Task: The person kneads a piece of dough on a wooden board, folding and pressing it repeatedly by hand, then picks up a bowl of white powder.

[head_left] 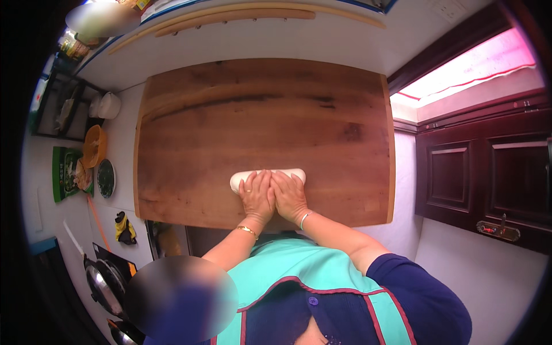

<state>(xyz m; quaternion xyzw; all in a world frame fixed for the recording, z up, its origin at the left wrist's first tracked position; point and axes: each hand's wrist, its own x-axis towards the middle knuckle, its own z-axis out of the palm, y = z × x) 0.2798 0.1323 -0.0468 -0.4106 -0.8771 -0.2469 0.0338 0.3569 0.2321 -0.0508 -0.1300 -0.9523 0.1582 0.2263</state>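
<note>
A smooth white roll of dough (236,181) lies crosswise near the front edge of a large brown wooden board (259,126). Both palms rest on the dough's middle, side by side and touching at the thumbs. My left hand (257,195), with a ring and a gold bracelet at its wrist, has its fingers stretched flat over the top. Just beside it, my right hand (289,194) lies the same way, a pale bangle on its wrist. The dough's rounded ends show on either side; its middle is hidden under my fingers.
On the left are an orange basin (95,146), a dark green patterned dish (106,178), a green bag (66,172), a yellow-and-black cloth (124,228) and a lidded pan (104,286). Long wooden rods (241,15) lie beyond the board. A dark red door (489,178) stands at right.
</note>
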